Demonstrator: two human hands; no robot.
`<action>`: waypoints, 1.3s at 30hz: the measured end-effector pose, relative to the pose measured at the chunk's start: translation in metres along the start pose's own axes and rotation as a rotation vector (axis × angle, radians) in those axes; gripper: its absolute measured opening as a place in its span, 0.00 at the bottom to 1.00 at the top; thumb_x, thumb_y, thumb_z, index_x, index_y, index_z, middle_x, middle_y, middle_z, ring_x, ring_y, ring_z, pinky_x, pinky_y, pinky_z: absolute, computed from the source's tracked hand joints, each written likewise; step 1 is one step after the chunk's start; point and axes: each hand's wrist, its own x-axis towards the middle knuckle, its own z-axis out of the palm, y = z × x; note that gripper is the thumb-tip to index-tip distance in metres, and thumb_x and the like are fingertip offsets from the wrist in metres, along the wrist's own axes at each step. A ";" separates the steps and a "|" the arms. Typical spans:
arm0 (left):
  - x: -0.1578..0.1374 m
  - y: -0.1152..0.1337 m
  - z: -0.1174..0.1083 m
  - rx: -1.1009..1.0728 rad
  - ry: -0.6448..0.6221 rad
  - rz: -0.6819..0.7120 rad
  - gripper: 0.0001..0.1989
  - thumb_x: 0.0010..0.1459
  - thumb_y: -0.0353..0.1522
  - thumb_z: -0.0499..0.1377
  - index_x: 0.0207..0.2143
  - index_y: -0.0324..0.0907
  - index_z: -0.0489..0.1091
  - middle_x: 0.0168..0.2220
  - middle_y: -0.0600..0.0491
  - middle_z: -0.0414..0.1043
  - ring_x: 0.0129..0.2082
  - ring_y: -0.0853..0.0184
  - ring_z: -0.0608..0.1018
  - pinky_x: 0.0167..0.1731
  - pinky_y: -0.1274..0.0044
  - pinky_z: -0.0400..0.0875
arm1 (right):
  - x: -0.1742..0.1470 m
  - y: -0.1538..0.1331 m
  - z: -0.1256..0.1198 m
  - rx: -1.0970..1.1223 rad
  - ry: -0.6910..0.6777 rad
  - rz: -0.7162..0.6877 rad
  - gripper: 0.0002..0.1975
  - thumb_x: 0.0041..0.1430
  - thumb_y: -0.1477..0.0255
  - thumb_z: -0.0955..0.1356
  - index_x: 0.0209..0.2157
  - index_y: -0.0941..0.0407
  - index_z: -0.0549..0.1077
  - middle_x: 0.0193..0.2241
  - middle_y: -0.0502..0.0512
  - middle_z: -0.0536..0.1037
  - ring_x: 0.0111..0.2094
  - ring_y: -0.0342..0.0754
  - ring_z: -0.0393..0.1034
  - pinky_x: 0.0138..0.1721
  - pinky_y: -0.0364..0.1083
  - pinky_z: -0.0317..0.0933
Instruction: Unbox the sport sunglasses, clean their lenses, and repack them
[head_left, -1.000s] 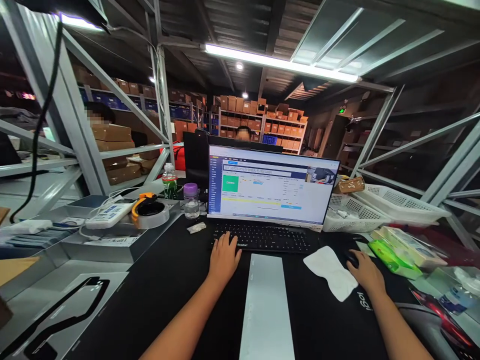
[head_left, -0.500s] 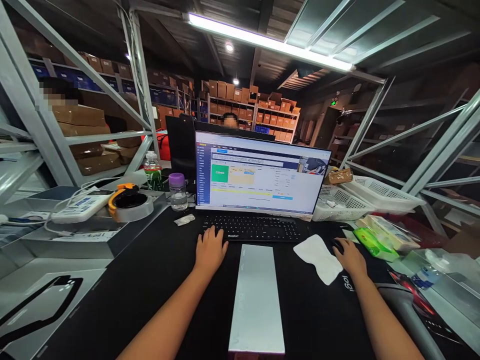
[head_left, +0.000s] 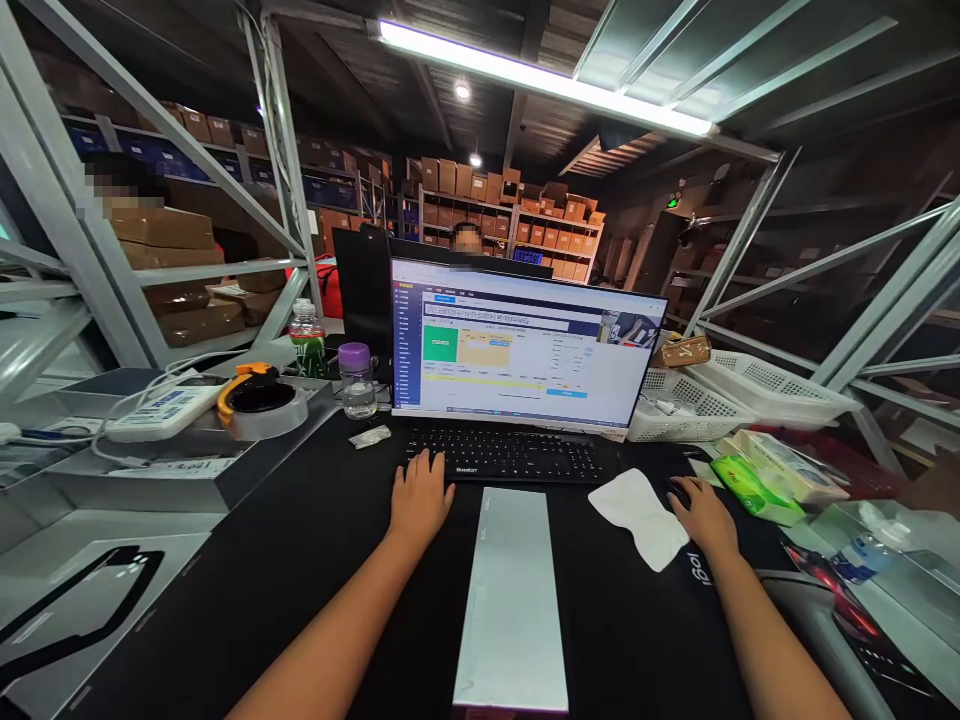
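Note:
My left hand (head_left: 421, 492) lies flat with its fingers stretched over the left front edge of a black keyboard (head_left: 510, 456). At the right, my right hand (head_left: 703, 512) curves over a black computer mouse (head_left: 679, 493), which shows only in part beneath the fingers. Between my forearms a long whitish box (head_left: 514, 600) rests on the black desk mat. A crumpled white tissue (head_left: 640, 520) lies just left of my right hand. Behind the keyboard stands a lit monitor (head_left: 517, 350) with a web page on its screen.
At the left are a tape dispenser (head_left: 262, 402), a purple-capped bottle (head_left: 357, 382) and grey boxes (head_left: 225, 478). White baskets (head_left: 686, 415), a green tissue pack (head_left: 754, 488), a pump bottle (head_left: 870, 545) and a handheld scanner (head_left: 810, 620) are at the right. Two people appear beyond the desk.
My hands keep their places on the keyboard and mouse. The view has shifted very slightly; nothing else visibly moves.

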 end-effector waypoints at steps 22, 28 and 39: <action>0.000 0.002 -0.003 0.019 -0.010 -0.001 0.23 0.63 0.33 0.58 0.59 0.35 0.65 0.63 0.34 0.64 0.62 0.48 0.69 0.61 0.55 0.63 | -0.001 0.004 0.004 0.029 0.031 -0.039 0.19 0.62 0.64 0.64 0.51 0.54 0.76 0.51 0.62 0.73 0.51 0.58 0.72 0.53 0.55 0.66; 0.000 0.002 -0.003 0.022 -0.017 -0.006 0.22 0.62 0.32 0.58 0.58 0.36 0.65 0.63 0.35 0.64 0.62 0.49 0.69 0.61 0.56 0.63 | -0.001 0.006 0.007 0.039 0.027 -0.046 0.19 0.63 0.63 0.63 0.51 0.54 0.75 0.50 0.62 0.73 0.53 0.57 0.71 0.55 0.54 0.65; 0.000 0.002 -0.003 0.009 -0.020 -0.008 0.21 0.61 0.32 0.59 0.56 0.38 0.66 0.63 0.35 0.65 0.62 0.49 0.69 0.62 0.56 0.62 | 0.000 0.011 0.007 0.011 -0.020 -0.017 0.23 0.64 0.59 0.62 0.55 0.53 0.74 0.52 0.62 0.73 0.51 0.59 0.72 0.50 0.56 0.67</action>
